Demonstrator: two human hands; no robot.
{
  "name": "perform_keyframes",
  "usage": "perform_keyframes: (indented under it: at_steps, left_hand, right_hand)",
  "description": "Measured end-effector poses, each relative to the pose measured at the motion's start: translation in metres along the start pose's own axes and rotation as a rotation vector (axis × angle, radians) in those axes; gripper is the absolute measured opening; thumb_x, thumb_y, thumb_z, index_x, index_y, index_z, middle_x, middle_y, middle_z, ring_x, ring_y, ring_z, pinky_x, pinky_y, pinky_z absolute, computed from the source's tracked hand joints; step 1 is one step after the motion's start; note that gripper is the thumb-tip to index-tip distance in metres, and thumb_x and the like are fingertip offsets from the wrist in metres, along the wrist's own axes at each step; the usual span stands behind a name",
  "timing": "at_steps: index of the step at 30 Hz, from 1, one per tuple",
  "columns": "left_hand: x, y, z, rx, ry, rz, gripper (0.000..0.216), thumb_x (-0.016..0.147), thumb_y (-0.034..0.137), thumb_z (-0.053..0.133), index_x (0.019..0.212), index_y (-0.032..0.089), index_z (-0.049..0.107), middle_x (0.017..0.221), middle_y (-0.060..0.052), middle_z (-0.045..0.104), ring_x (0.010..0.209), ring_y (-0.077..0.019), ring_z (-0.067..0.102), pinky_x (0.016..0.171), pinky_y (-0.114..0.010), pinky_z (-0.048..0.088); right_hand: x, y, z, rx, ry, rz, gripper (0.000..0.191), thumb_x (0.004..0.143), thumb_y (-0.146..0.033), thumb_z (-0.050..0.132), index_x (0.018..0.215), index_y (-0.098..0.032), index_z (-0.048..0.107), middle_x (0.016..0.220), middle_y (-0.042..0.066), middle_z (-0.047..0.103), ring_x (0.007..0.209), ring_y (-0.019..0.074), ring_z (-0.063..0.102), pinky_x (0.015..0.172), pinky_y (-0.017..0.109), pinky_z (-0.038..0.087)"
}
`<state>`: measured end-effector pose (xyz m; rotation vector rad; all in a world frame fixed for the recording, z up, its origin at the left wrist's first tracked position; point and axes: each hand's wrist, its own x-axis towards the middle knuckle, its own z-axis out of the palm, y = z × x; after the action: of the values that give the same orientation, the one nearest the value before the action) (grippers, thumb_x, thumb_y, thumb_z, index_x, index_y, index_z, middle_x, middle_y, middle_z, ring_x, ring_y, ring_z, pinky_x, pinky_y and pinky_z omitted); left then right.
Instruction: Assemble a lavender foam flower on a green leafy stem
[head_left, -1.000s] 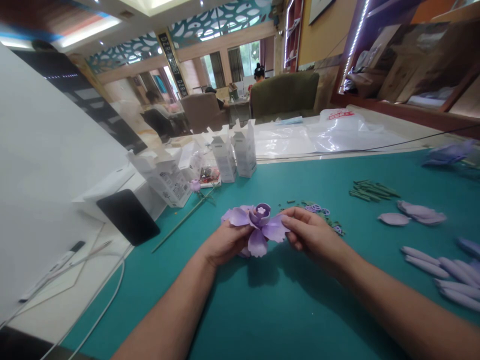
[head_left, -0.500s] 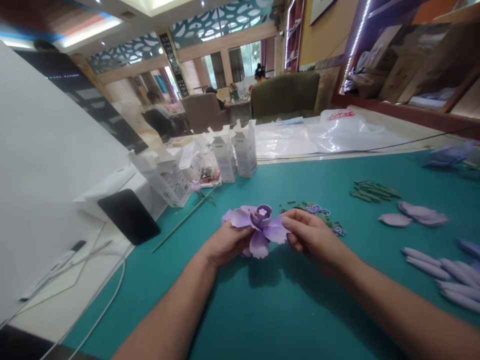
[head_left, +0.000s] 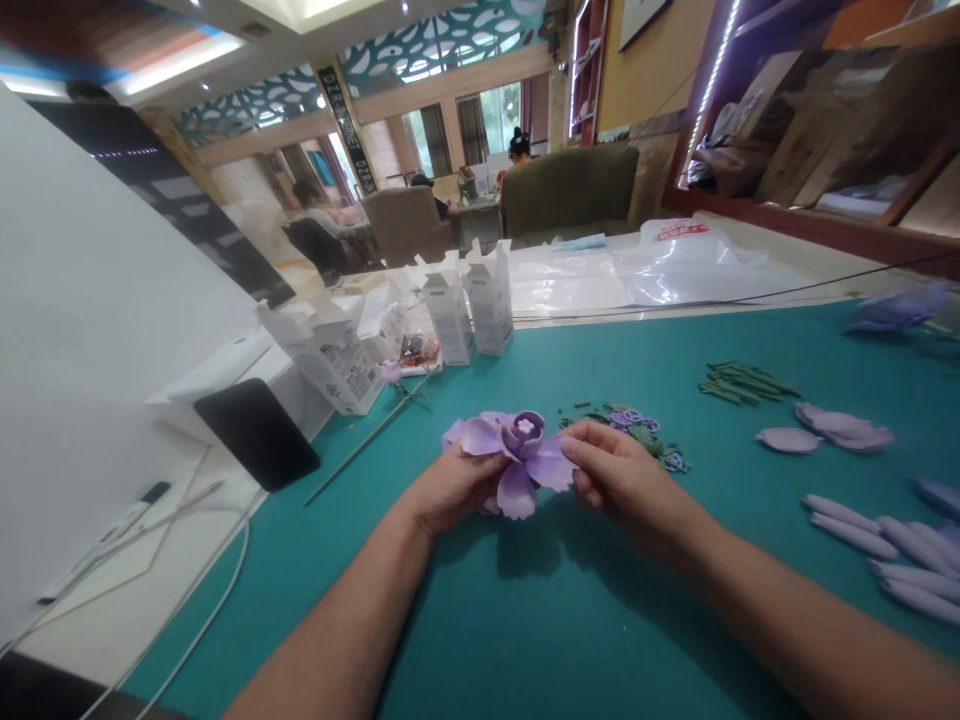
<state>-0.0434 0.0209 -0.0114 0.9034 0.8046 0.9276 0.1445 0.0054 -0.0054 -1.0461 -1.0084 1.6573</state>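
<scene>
Purple flower (head_left: 527, 428) dips slightly; right fingers (head_left: 581, 455), nearly together, pinch its four-o'clock petal (head_left: 547, 468); left fingers (head_left: 486, 466) clasp from eight.

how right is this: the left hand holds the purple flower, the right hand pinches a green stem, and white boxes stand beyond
Wrong on what the right hand pinches: it is a petal, as the head view shows. The left hand does hold the purple flower, and white boxes do stand beyond.
</scene>
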Motion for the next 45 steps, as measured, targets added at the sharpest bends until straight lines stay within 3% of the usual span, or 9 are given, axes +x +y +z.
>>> perform_keyframes:
  at_steps: [10,18,23,30,35,45]
  left_hand:
    - [0.001,0.006,0.002,-0.053,0.047,0.031,0.036,0.057,0.030,0.087,0.084,0.014,0.069,0.072,-0.003,0.066,0.060,-0.0115,0.056,0.057,-0.021,0.042]
    - [0.002,0.004,0.007,-0.026,0.067,0.051,0.030,0.065,0.034,0.080,0.084,0.014,0.069,0.069,-0.002,0.064,0.055,-0.0091,0.053,0.056,-0.022,0.042]
    - [0.002,0.003,0.011,-0.032,0.134,0.073,0.030,0.064,0.027,0.077,0.090,0.016,0.066,0.073,-0.001,0.063,0.060,-0.0112,0.055,0.060,-0.024,0.043]
    - [0.004,-0.003,0.012,0.041,0.169,0.168,0.062,0.047,0.025,0.089,0.099,0.021,0.055,0.082,0.001,0.061,0.072,-0.0137,0.057,0.066,-0.025,0.045]
    - [0.009,-0.012,0.001,0.125,0.133,0.227,0.058,0.054,0.035,0.088,0.099,0.024,0.052,0.081,0.002,0.060,0.072,-0.0140,0.058,0.068,-0.025,0.045]
    - [0.007,-0.010,-0.001,0.267,0.161,0.300,0.045,0.063,0.029,0.083,0.098,0.024,0.056,0.083,0.003,0.062,0.072,-0.0119,0.057,0.068,-0.022,0.042]
  right_hand:
    - [-0.007,-0.002,0.008,0.030,-0.136,0.101,0.042,0.067,-0.049,0.076,0.086,-0.018,0.057,0.050,-0.007,0.054,0.041,0.0053,0.044,0.043,0.019,0.030]
    - [-0.008,0.007,0.011,0.045,-0.177,0.136,0.042,0.070,-0.053,0.075,0.077,-0.019,0.053,0.052,-0.004,0.059,0.042,0.0075,0.049,0.043,0.020,0.034]
    - [-0.010,0.009,0.013,0.101,-0.152,0.103,0.038,0.073,-0.052,0.074,0.079,-0.019,0.055,0.055,-0.004,0.059,0.044,0.0077,0.051,0.045,0.020,0.036]
    - [-0.011,0.003,0.017,0.118,-0.121,0.127,0.038,0.070,-0.049,0.076,0.080,-0.019,0.056,0.059,-0.003,0.061,0.046,0.0088,0.052,0.046,0.021,0.039]
    - [-0.012,0.002,0.018,0.120,-0.120,0.141,0.036,0.071,-0.047,0.076,0.083,-0.019,0.056,0.058,-0.003,0.061,0.047,0.0084,0.054,0.046,0.019,0.039]
    - [-0.012,0.003,0.018,0.129,-0.105,0.145,0.029,0.076,-0.040,0.073,0.087,-0.019,0.057,0.059,-0.002,0.062,0.047,0.0092,0.055,0.045,0.020,0.041]
